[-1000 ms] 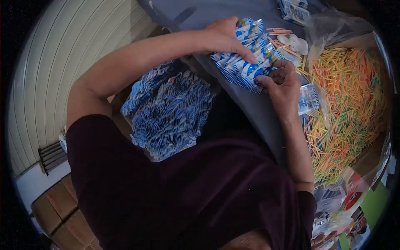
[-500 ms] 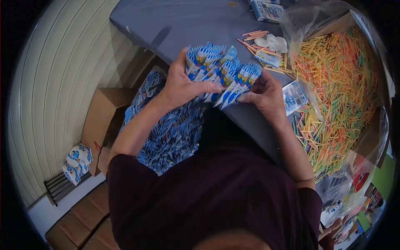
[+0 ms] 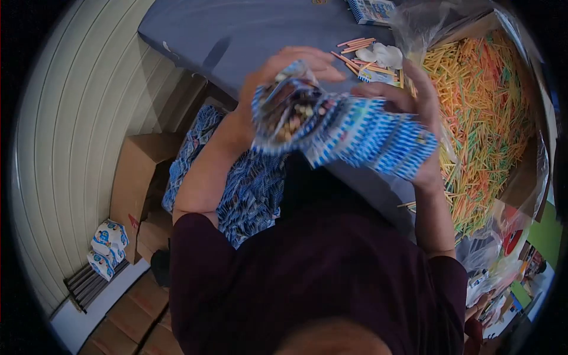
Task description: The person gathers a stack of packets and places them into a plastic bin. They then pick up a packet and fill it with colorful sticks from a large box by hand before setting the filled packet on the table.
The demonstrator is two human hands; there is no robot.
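Between my hands is a bunch of several blue-and-white striped packets (image 3: 378,133), smeared by motion. The leftmost packet (image 3: 290,115) gapes towards me and shows the ends of coloured sticks inside. My left hand (image 3: 260,89) is curled around the left end of the bunch, its fingers along the far side. At the other end, my right hand (image 3: 429,118) supports the packets from behind, with its fingers partly extended and its palm partly hidden.
Below my left arm lies a large heap of striped packets (image 3: 248,195). Coloured sticks (image 3: 485,118) fill a plastic-lined box on the right. Loose sticks and a crumpled white piece (image 3: 384,56) lie on the grey table (image 3: 195,35). A cardboard box (image 3: 133,177) stands by the wall.
The packets have turned from printed faces to striped edges, with one opening now facing me. My right hand has moved right and up, its fingers more extended; my left hand has shifted round behind the bunch.
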